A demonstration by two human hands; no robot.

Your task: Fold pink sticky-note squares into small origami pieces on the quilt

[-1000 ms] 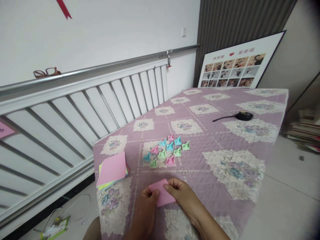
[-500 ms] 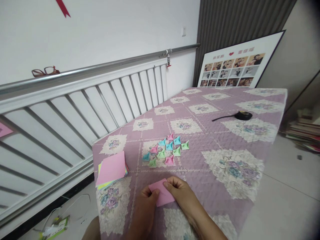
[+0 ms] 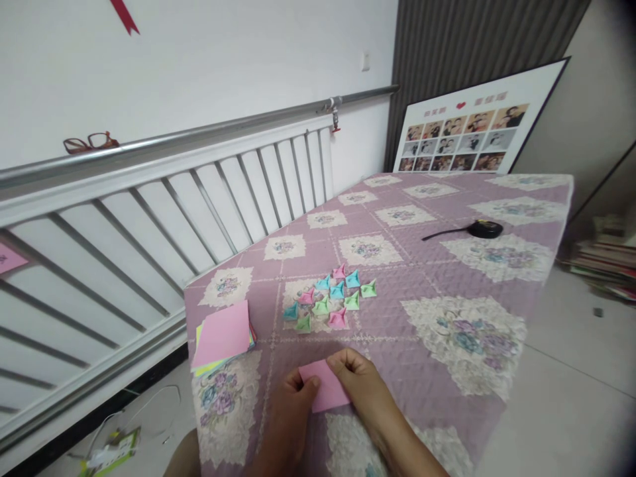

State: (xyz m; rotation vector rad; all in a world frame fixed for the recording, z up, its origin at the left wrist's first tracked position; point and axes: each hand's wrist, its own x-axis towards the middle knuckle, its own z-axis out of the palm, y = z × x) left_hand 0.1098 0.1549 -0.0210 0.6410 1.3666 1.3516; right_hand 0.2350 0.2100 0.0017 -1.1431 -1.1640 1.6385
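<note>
A pink sheet of paper [image 3: 328, 387] is held between both hands near the front of the table. My left hand [image 3: 297, 401] pinches its left side, thumb on top. My right hand [image 3: 358, 381] grips the upper right edge, with its thumb on the paper and its fingers curled behind. Just beyond the hands lie several small folded paper pieces [image 3: 336, 290] in pink, blue and green, grouped closely. To the left rests a stack of coloured paper [image 3: 222, 334] with a pink sheet on top.
A purple quilted cloth with floral patches covers the table [image 3: 387, 351]. A black tape measure [image 3: 485, 229] with a strap sits at the far right. Along the left edge runs a white radiator [image 3: 173, 205], with eyeglasses [image 3: 90, 142] on the pipe above. A photo board [image 3: 467, 126] leans behind the table.
Both hands keep their hold on the pink paper. The sheet has shifted very slightly to the right; the folded pieces and the stack stay put.
</note>
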